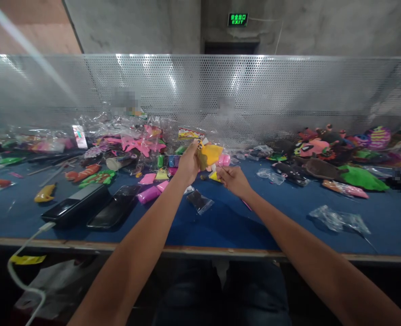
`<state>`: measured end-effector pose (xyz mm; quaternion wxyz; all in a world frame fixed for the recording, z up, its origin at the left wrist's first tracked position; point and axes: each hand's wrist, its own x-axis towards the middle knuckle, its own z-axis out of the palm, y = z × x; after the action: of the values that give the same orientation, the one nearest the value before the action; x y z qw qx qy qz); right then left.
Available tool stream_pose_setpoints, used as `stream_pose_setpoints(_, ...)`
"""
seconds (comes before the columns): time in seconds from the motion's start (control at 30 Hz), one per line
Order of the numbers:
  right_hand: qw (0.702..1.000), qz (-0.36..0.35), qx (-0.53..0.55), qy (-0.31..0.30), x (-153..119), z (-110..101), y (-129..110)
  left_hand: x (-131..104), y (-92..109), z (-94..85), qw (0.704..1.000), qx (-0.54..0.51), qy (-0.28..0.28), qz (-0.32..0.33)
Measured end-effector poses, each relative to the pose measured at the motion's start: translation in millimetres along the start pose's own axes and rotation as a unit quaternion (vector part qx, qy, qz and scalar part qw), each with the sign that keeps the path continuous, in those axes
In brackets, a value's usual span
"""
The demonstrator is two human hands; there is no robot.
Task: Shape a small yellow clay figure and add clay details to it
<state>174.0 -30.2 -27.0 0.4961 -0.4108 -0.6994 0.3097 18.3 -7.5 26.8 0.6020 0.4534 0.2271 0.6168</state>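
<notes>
the left hand (pixel 189 162) pinches a yellow piece (pixel 211 155); just below that, the right hand (pixel 233 179) pinches a pale bit (pixel 214 167) (too small to name). close fingerwork calls for a steady left hold.

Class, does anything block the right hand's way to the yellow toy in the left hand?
Nothing visible blocks it, though a small pale bit shows at the fingertips of the right hand, just below the yellow toy in the left hand. The pink roll seems to lie behind.

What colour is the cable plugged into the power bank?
The cable is white, seen best in the head view.
</notes>
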Motion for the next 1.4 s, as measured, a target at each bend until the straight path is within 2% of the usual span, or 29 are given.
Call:
stream_pose_setpoints(0.13, 0.998, -0.029, -0.055, -0.017, -1, -2, -2, 3, 2, -6.2, 0.998, 0.007, 0.039, 0.040)
stream_pose_setpoints(0.33, 0.989, -0.070, -0.130, 0.015, -1, -3, -4, 1, -2, -5.5, 0.996, 0.022, 0.037, 0.081)
stream_pose_setpoints(0.47, 0.987, -0.070, -0.136, 0.039, -1, -3, -4, -3, -3, -1.8, 0.997, 0.043, 0.009, 0.061)
stream_pose_setpoints(0.6, 0.989, -0.065, -0.128, 0.041, -3, -2, -4, -4, -4, -0.9, 0.998, 0.046, 0.006, 0.048)
stream_pose_setpoints(0.8, 0.997, -0.040, -0.067, 0.030, -4, 1, -6, -7, -4, 4.7, 0.999, 0.046, 0.014, 0.013)
stream_pose_setpoints(0.9, 1.000, -0.012, -0.005, 0.024, -3, 3, -6, -8, -7, 8.6, 0.999, 0.044, -0.005, 0.005)
stream_pose_setpoints(1.0, 0.999, -0.018, 0.027, -0.017, -2, 1, -6, -6, -12, 8.1, 0.998, 0.054, -0.021, 0.007)
stream_pose_setpoints(1.13, 0.993, -0.077, -0.025, -0.084, -3, -3, -7, -2, -14, 3.5, 0.999, 0.043, -0.022, 0.019)
stream_pose_setpoints(1.23, 0.987, -0.112, -0.078, -0.083, -4, -5, -7, -5, -13, 3.5, 0.999, 0.031, -0.041, 0.010)
stream_pose_setpoints(1.4, 0.987, -0.112, -0.095, -0.065, -5, -6, -6, -13, -13, 7.5, 0.997, 0.040, -0.063, -0.016)
